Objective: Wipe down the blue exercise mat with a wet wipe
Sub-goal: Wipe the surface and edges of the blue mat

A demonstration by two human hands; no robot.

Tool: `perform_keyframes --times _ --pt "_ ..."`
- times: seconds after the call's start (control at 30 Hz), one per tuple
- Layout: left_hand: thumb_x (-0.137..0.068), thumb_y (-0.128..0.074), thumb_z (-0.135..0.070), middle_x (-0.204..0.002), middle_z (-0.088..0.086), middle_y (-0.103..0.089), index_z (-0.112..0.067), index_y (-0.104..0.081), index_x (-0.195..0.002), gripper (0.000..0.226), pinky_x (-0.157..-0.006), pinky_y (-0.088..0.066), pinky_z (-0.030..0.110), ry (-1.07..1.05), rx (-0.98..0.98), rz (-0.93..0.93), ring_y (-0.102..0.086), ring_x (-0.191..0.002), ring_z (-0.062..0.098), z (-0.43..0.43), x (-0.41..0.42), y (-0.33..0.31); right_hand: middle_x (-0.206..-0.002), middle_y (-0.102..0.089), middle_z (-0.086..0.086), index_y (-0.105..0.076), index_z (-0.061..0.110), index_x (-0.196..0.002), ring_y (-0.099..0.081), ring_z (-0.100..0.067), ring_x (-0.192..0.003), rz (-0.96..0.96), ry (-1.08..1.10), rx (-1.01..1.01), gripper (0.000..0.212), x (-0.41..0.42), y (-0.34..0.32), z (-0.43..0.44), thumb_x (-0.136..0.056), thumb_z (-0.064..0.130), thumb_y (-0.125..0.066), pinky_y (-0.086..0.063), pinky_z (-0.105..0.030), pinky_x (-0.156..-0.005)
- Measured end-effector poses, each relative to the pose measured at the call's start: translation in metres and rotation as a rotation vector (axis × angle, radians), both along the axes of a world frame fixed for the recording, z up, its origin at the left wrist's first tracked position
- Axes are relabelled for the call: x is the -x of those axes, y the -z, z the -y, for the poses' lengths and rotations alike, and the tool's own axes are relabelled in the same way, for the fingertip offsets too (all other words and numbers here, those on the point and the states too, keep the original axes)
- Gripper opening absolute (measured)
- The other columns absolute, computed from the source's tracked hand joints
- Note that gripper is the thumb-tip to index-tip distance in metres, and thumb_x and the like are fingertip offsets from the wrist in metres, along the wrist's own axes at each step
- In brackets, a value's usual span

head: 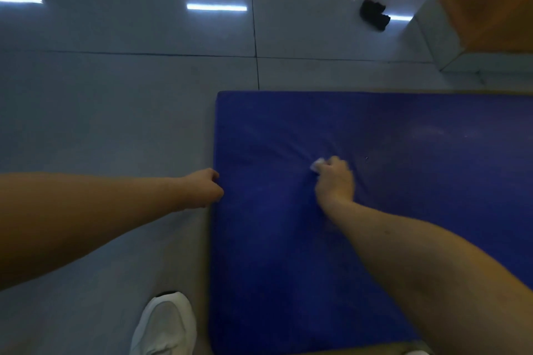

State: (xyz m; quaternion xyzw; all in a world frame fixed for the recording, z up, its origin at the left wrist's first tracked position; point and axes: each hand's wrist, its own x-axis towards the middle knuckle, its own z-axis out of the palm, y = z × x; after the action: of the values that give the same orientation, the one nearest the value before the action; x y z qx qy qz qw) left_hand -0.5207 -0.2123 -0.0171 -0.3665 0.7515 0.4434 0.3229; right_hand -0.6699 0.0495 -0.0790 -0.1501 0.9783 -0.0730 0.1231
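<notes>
Two grips: L hand (203, 187) fingers clamp mat (375, 130) edge, R hand (334, 179) pinches wipe (316, 166).

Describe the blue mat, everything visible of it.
The blue mat is a thick, padded-looking rectangle with a smooth deep-blue cover, lying flat on the grey tiled floor. Its far-left corner shows; its right side runs out of frame. The left hand grips its left edge; the right hand presses a white wet wipe into it, wrinkling the cover there.
</notes>
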Motion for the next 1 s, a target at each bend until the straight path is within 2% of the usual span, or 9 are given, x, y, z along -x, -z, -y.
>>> perform_keyframes --times 0.07,0.2,0.3,0.4,0.53,0.67,0.83,0.9,1.0 --pt "-0.091 -0.055 -0.004 -0.118 0.009 -0.056 -0.007 -0.046 -0.139 0.050 -0.085 -0.058 0.040 0.010 0.019 0.010 -0.065 -0.101 0.029 -0.002 0.000 -0.001 -0.125 -0.051 -0.005 -0.061 0.026 -0.124 -0.043 -0.026 -0.119 -0.015 0.130 -0.110 0.036 0.011 -0.004 -0.023 -0.097 0.005 -0.055 -0.046 -0.034 -0.095" --pt "-0.091 -0.052 -0.004 -0.117 0.019 -0.060 -0.005 -0.052 -0.121 0.030 -0.073 -0.053 0.035 0.061 0.031 0.082 -0.059 -0.085 0.027 -0.009 -0.001 0.002 -0.126 -0.049 -0.001 -0.062 0.023 -0.123 -0.034 -0.016 -0.104 0.030 0.224 0.095 0.049 -0.020 -0.002 0.003 -0.089 -0.009 -0.049 -0.036 -0.024 -0.084" --pt "-0.094 -0.054 -0.008 -0.111 0.013 -0.063 -0.011 -0.054 -0.118 0.024 -0.085 -0.057 0.039 0.107 0.065 0.104 -0.062 -0.090 0.028 -0.012 -0.004 0.006 -0.122 -0.049 0.001 -0.063 0.020 -0.118 -0.028 -0.013 -0.098 0.045 0.139 0.234 0.049 -0.063 0.007 0.047 -0.085 -0.011 -0.046 -0.027 -0.018 -0.083" --pt "-0.097 -0.055 -0.010 -0.102 0.009 -0.063 0.000 -0.056 -0.130 0.034 -0.091 -0.058 0.043 0.165 0.096 0.105 -0.065 -0.099 0.027 -0.013 -0.005 0.009 -0.117 -0.051 -0.006 -0.067 0.013 -0.116 -0.040 -0.020 -0.102 0.208 -0.027 0.342 0.037 -0.109 0.017 0.101 -0.087 -0.006 -0.052 -0.032 -0.023 -0.086" --pt "-0.099 -0.051 -0.013 -0.119 0.013 -0.064 -0.008 -0.060 -0.129 0.031 -0.086 -0.060 0.038 0.094 0.051 0.105 -0.064 -0.105 0.026 -0.008 -0.012 0.012 -0.115 -0.052 -0.009 -0.062 0.004 -0.120 -0.045 -0.011 -0.092 0.401 -0.241 0.395 0.028 -0.156 0.021 0.146 -0.092 0.001 -0.059 -0.029 -0.002 -0.072" --pt "-0.095 -0.059 -0.011 -0.110 0.015 -0.067 -0.006 -0.066 -0.113 0.021 -0.077 -0.061 0.035 0.010 -0.018 0.125 -0.067 -0.101 0.028 -0.004 -0.022 0.011 -0.114 -0.055 -0.016 -0.068 0.006 -0.113 -0.048 -0.029 -0.104 0.350 -0.373 0.321 0.023 -0.125 0.015 0.115 -0.094 0.004 -0.054 -0.034 -0.029 -0.081" --pt "-0.087 -0.053 0.004 -0.094 0.015 -0.060 0.005 -0.067 -0.106 0.023 -0.064 -0.053 0.032 0.013 -0.060 0.124 -0.058 -0.077 0.027 -0.012 -0.021 0.004 -0.095 -0.043 -0.001 -0.063 0.023 -0.087 -0.042 -0.018 -0.081 0.129 -0.102 0.234 0.015 -0.052 0.009 0.018 -0.096 0.014 -0.055 -0.034 -0.026 -0.074" --pt "-0.091 -0.055 0.000 -0.101 0.016 -0.064 0.006 -0.066 -0.114 0.026 -0.078 -0.059 0.037 0.060 -0.036 0.129 -0.065 -0.088 0.032 -0.016 -0.019 0.003 -0.101 -0.042 -0.001 -0.054 0.026 -0.083 -0.045 -0.023 -0.090 0.098 0.088 0.166 0.027 -0.032 -0.001 -0.021 -0.092 0.000 -0.053 -0.037 -0.030 -0.076" --pt "-0.094 -0.059 -0.005 -0.118 0.016 -0.067 -0.002 -0.064 -0.123 0.030 -0.091 -0.058 0.041 0.054 0.008 0.124 -0.068 -0.104 0.030 -0.016 -0.020 0.004 -0.110 -0.038 0.002 -0.054 0.025 -0.097 -0.040 -0.021 -0.102 0.065 0.318 0.114 0.037 -0.025 -0.007 -0.043 -0.088 -0.011 -0.053 -0.039 -0.030 -0.079"
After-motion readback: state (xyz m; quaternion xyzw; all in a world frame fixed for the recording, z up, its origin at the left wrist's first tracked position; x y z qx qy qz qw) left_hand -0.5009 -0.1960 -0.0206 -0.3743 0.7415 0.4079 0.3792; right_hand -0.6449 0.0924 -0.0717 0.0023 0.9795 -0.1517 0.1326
